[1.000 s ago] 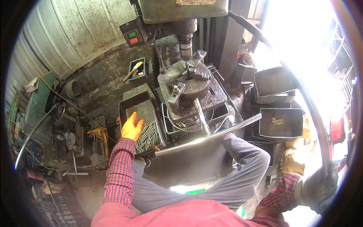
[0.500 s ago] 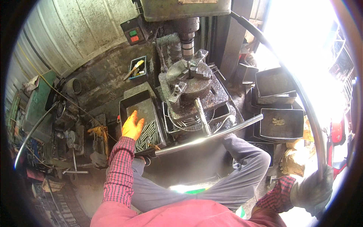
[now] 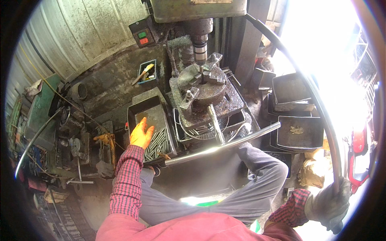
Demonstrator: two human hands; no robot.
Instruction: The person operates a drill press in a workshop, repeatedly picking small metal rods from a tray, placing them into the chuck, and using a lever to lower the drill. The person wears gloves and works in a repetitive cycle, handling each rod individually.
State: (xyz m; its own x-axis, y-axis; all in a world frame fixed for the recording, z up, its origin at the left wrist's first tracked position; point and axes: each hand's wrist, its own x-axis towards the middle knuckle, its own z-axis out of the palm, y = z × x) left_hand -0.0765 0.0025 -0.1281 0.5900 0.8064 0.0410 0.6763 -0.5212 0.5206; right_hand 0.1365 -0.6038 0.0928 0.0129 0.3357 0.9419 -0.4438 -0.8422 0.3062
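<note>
My left hand, in an orange glove, hovers over a dark metal tray, its fingers apart and nothing in them. Metal pins lie heaped in the near part of that tray, beside the fingertips. At the far right my right hand, in a grey glove, grips the lower end of a long curved lever joined to the drill press. Under the press's chuck, a round vise sits on the machine table, with a short upright piece between its jaws.
A polished bar handle crosses in front of my knees. Stacked metal trays stand to the right. A switch box and a small blue box with a brush are behind the pin tray. Another machine stands at the left.
My right hand has shifted slightly left, with the lever's lower end. My left hand stays over the tray.
</note>
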